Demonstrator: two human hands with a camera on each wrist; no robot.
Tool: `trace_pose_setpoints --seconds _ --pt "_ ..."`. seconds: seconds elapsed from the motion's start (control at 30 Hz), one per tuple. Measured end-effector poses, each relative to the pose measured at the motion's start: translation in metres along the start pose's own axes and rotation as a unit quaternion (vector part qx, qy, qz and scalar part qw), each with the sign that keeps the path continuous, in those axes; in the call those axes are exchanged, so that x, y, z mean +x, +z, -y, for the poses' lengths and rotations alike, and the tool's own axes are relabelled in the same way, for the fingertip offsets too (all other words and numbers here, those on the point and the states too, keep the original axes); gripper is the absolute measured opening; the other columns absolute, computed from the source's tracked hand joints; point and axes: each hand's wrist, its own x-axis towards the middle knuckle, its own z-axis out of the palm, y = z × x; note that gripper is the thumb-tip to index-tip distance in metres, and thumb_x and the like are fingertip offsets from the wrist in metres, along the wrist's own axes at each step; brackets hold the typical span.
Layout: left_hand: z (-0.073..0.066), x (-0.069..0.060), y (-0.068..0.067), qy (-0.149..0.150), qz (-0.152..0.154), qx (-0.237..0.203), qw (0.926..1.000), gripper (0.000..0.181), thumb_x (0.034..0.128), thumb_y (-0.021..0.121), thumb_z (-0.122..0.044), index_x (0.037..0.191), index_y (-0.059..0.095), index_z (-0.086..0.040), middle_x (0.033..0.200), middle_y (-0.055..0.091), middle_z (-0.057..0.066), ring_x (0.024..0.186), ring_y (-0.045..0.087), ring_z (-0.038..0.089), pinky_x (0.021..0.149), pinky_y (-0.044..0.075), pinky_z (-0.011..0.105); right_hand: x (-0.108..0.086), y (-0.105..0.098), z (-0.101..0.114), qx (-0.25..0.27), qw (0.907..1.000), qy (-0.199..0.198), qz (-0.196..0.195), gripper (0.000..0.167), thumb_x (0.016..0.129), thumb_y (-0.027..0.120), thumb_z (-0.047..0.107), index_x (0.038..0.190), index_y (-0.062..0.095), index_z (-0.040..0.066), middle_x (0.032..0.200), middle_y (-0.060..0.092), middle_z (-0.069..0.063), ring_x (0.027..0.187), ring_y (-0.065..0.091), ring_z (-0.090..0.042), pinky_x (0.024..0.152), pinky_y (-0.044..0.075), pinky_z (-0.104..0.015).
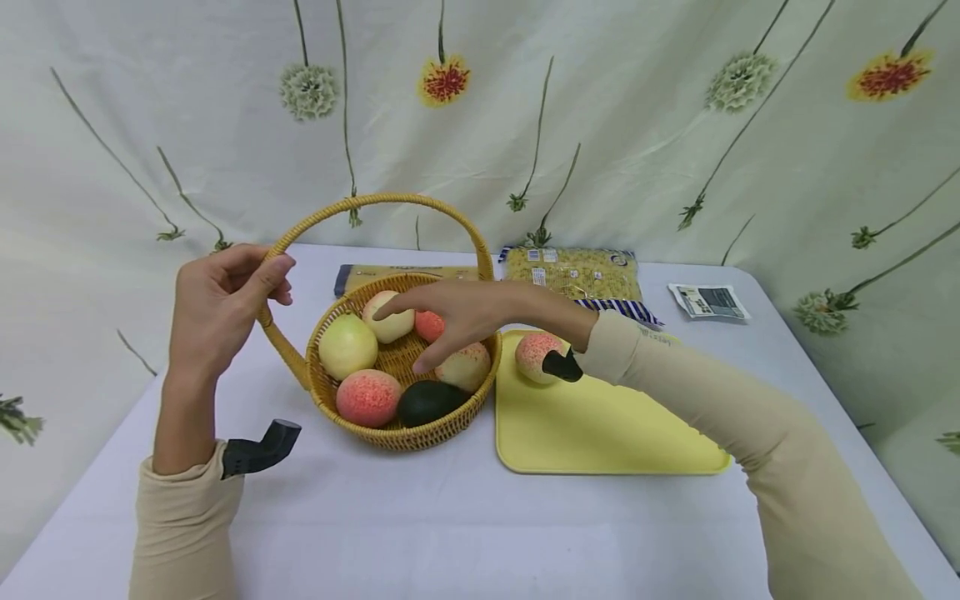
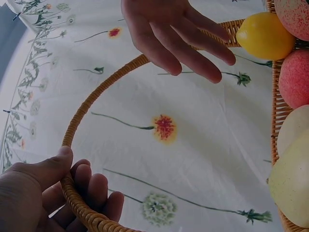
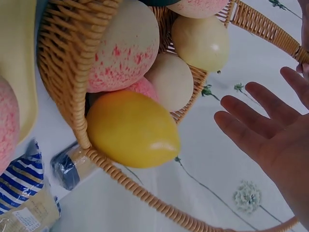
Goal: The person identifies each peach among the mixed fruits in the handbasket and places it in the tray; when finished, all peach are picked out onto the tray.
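My left hand [image 1: 213, 308] grips the wrapped handle [image 1: 397, 198] of a wicker basket [image 1: 405, 437] on its left side. Over the basket hovers my right hand [image 1: 465, 312], fingers extended and apart, holding nothing. Inside lie a pale yellow-green fruit [image 1: 348, 346], a pink peach [image 1: 369, 397], a dark green fruit [image 1: 431, 402], a speckled pale peach [image 1: 467, 368], a cream-coloured fruit [image 1: 386, 325] and a partly covered red-pink fruit [image 1: 429, 325]. A yellow lemon [image 3: 135, 130] sits at the basket's edge by the handle's base in both wrist views; my right hand and arm hide it in the head view.
Right of the basket lies a yellow tray [image 1: 600, 433] bearing a pink peach [image 1: 536, 354]. Behind stand a pasta bag [image 1: 570, 271], a long brown package [image 1: 367, 275] and a small sachet [image 1: 708, 302]. A flowered cloth [image 1: 615, 125] hangs behind the white table [image 1: 450, 533].
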Motion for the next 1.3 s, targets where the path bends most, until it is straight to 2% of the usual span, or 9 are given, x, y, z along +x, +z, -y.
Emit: trace_pose_setpoints --seconds 0.23,0.4,0.5,0.63,0.8,1.07,1.3 --pt "-0.001 -0.001 0.001 0.001 0.000 0.004 1.0000 0.016 0.0896 0.068 -0.013 0.101 0.069 -0.002 0.070 0.062 -0.006 0.060 0.060 0.007 0.055 0.048 0.014 0.016 0.006 0.002 0.000 0.9995 -0.023 0.022 0.077 0.084 0.071 0.041 0.148 0.034 0.019 0.150 0.037 0.002 0.132 0.038 -0.010 0.106 0.032 -0.026" --pt "-0.002 -0.002 0.000 -0.003 -0.002 0.004 1.0000 0.016 0.0897 0.068 -0.016 0.099 0.068 -0.003 0.069 0.062 -0.004 0.059 0.060 0.007 0.053 0.047 0.015 0.028 0.013 0.001 0.004 0.9993 -0.023 0.028 0.075 0.084 0.071 0.040 0.147 0.036 0.019 0.149 0.038 0.003 0.130 0.039 -0.009 0.104 0.034 -0.027" --pt "-0.002 -0.002 0.000 -0.004 -0.003 0.002 1.0000 0.016 0.0897 0.068 -0.016 0.098 0.069 -0.003 0.068 0.062 -0.003 0.059 0.060 0.007 0.053 0.047 0.015 0.035 0.019 0.000 0.021 0.9987 -0.024 0.039 0.073 0.085 0.070 0.037 0.147 0.036 0.017 0.150 0.036 0.002 0.137 0.033 -0.012 0.109 0.030 -0.027" --pt "-0.001 -0.002 0.000 -0.004 -0.002 0.002 1.0000 0.016 0.0897 0.068 -0.016 0.099 0.069 -0.002 0.069 0.062 -0.003 0.059 0.060 0.007 0.053 0.047 0.015 0.044 0.028 0.001 0.031 0.9980 -0.022 0.051 0.072 0.086 0.069 0.036 0.147 0.036 0.017 0.149 0.037 0.004 0.136 0.034 -0.012 0.110 0.028 -0.026" --pt "-0.002 -0.001 0.001 -0.004 -0.001 0.004 1.0000 0.017 0.0898 0.068 -0.017 0.099 0.068 -0.002 0.069 0.062 -0.003 0.059 0.060 0.007 0.052 0.047 0.016 0.050 0.033 0.004 0.023 0.9980 -0.017 0.055 0.072 0.085 0.069 0.038 0.146 0.038 0.018 0.147 0.039 0.003 0.132 0.037 -0.013 0.107 0.030 -0.025" --pt "-0.002 -0.002 0.001 -0.003 0.000 0.004 1.0000 0.017 0.0898 0.068 -0.016 0.099 0.069 -0.002 0.068 0.062 -0.003 0.059 0.060 0.008 0.053 0.047 0.016 0.058 0.037 0.005 0.027 0.9967 -0.020 0.074 0.070 0.084 0.069 0.033 0.146 0.039 0.016 0.144 0.042 0.000 0.130 0.039 -0.014 0.106 0.031 -0.026" --pt "-0.004 -0.002 0.001 -0.003 0.000 0.010 0.9999 0.018 0.0903 0.067 -0.018 0.100 0.068 -0.002 0.069 0.062 -0.003 0.060 0.060 0.008 0.053 0.047 0.015 0.061 0.040 0.002 0.029 0.9952 -0.004 0.093 0.068 0.085 0.069 0.033 0.144 0.040 0.017 0.144 0.043 0.000 0.131 0.038 -0.013 0.106 0.032 -0.027"
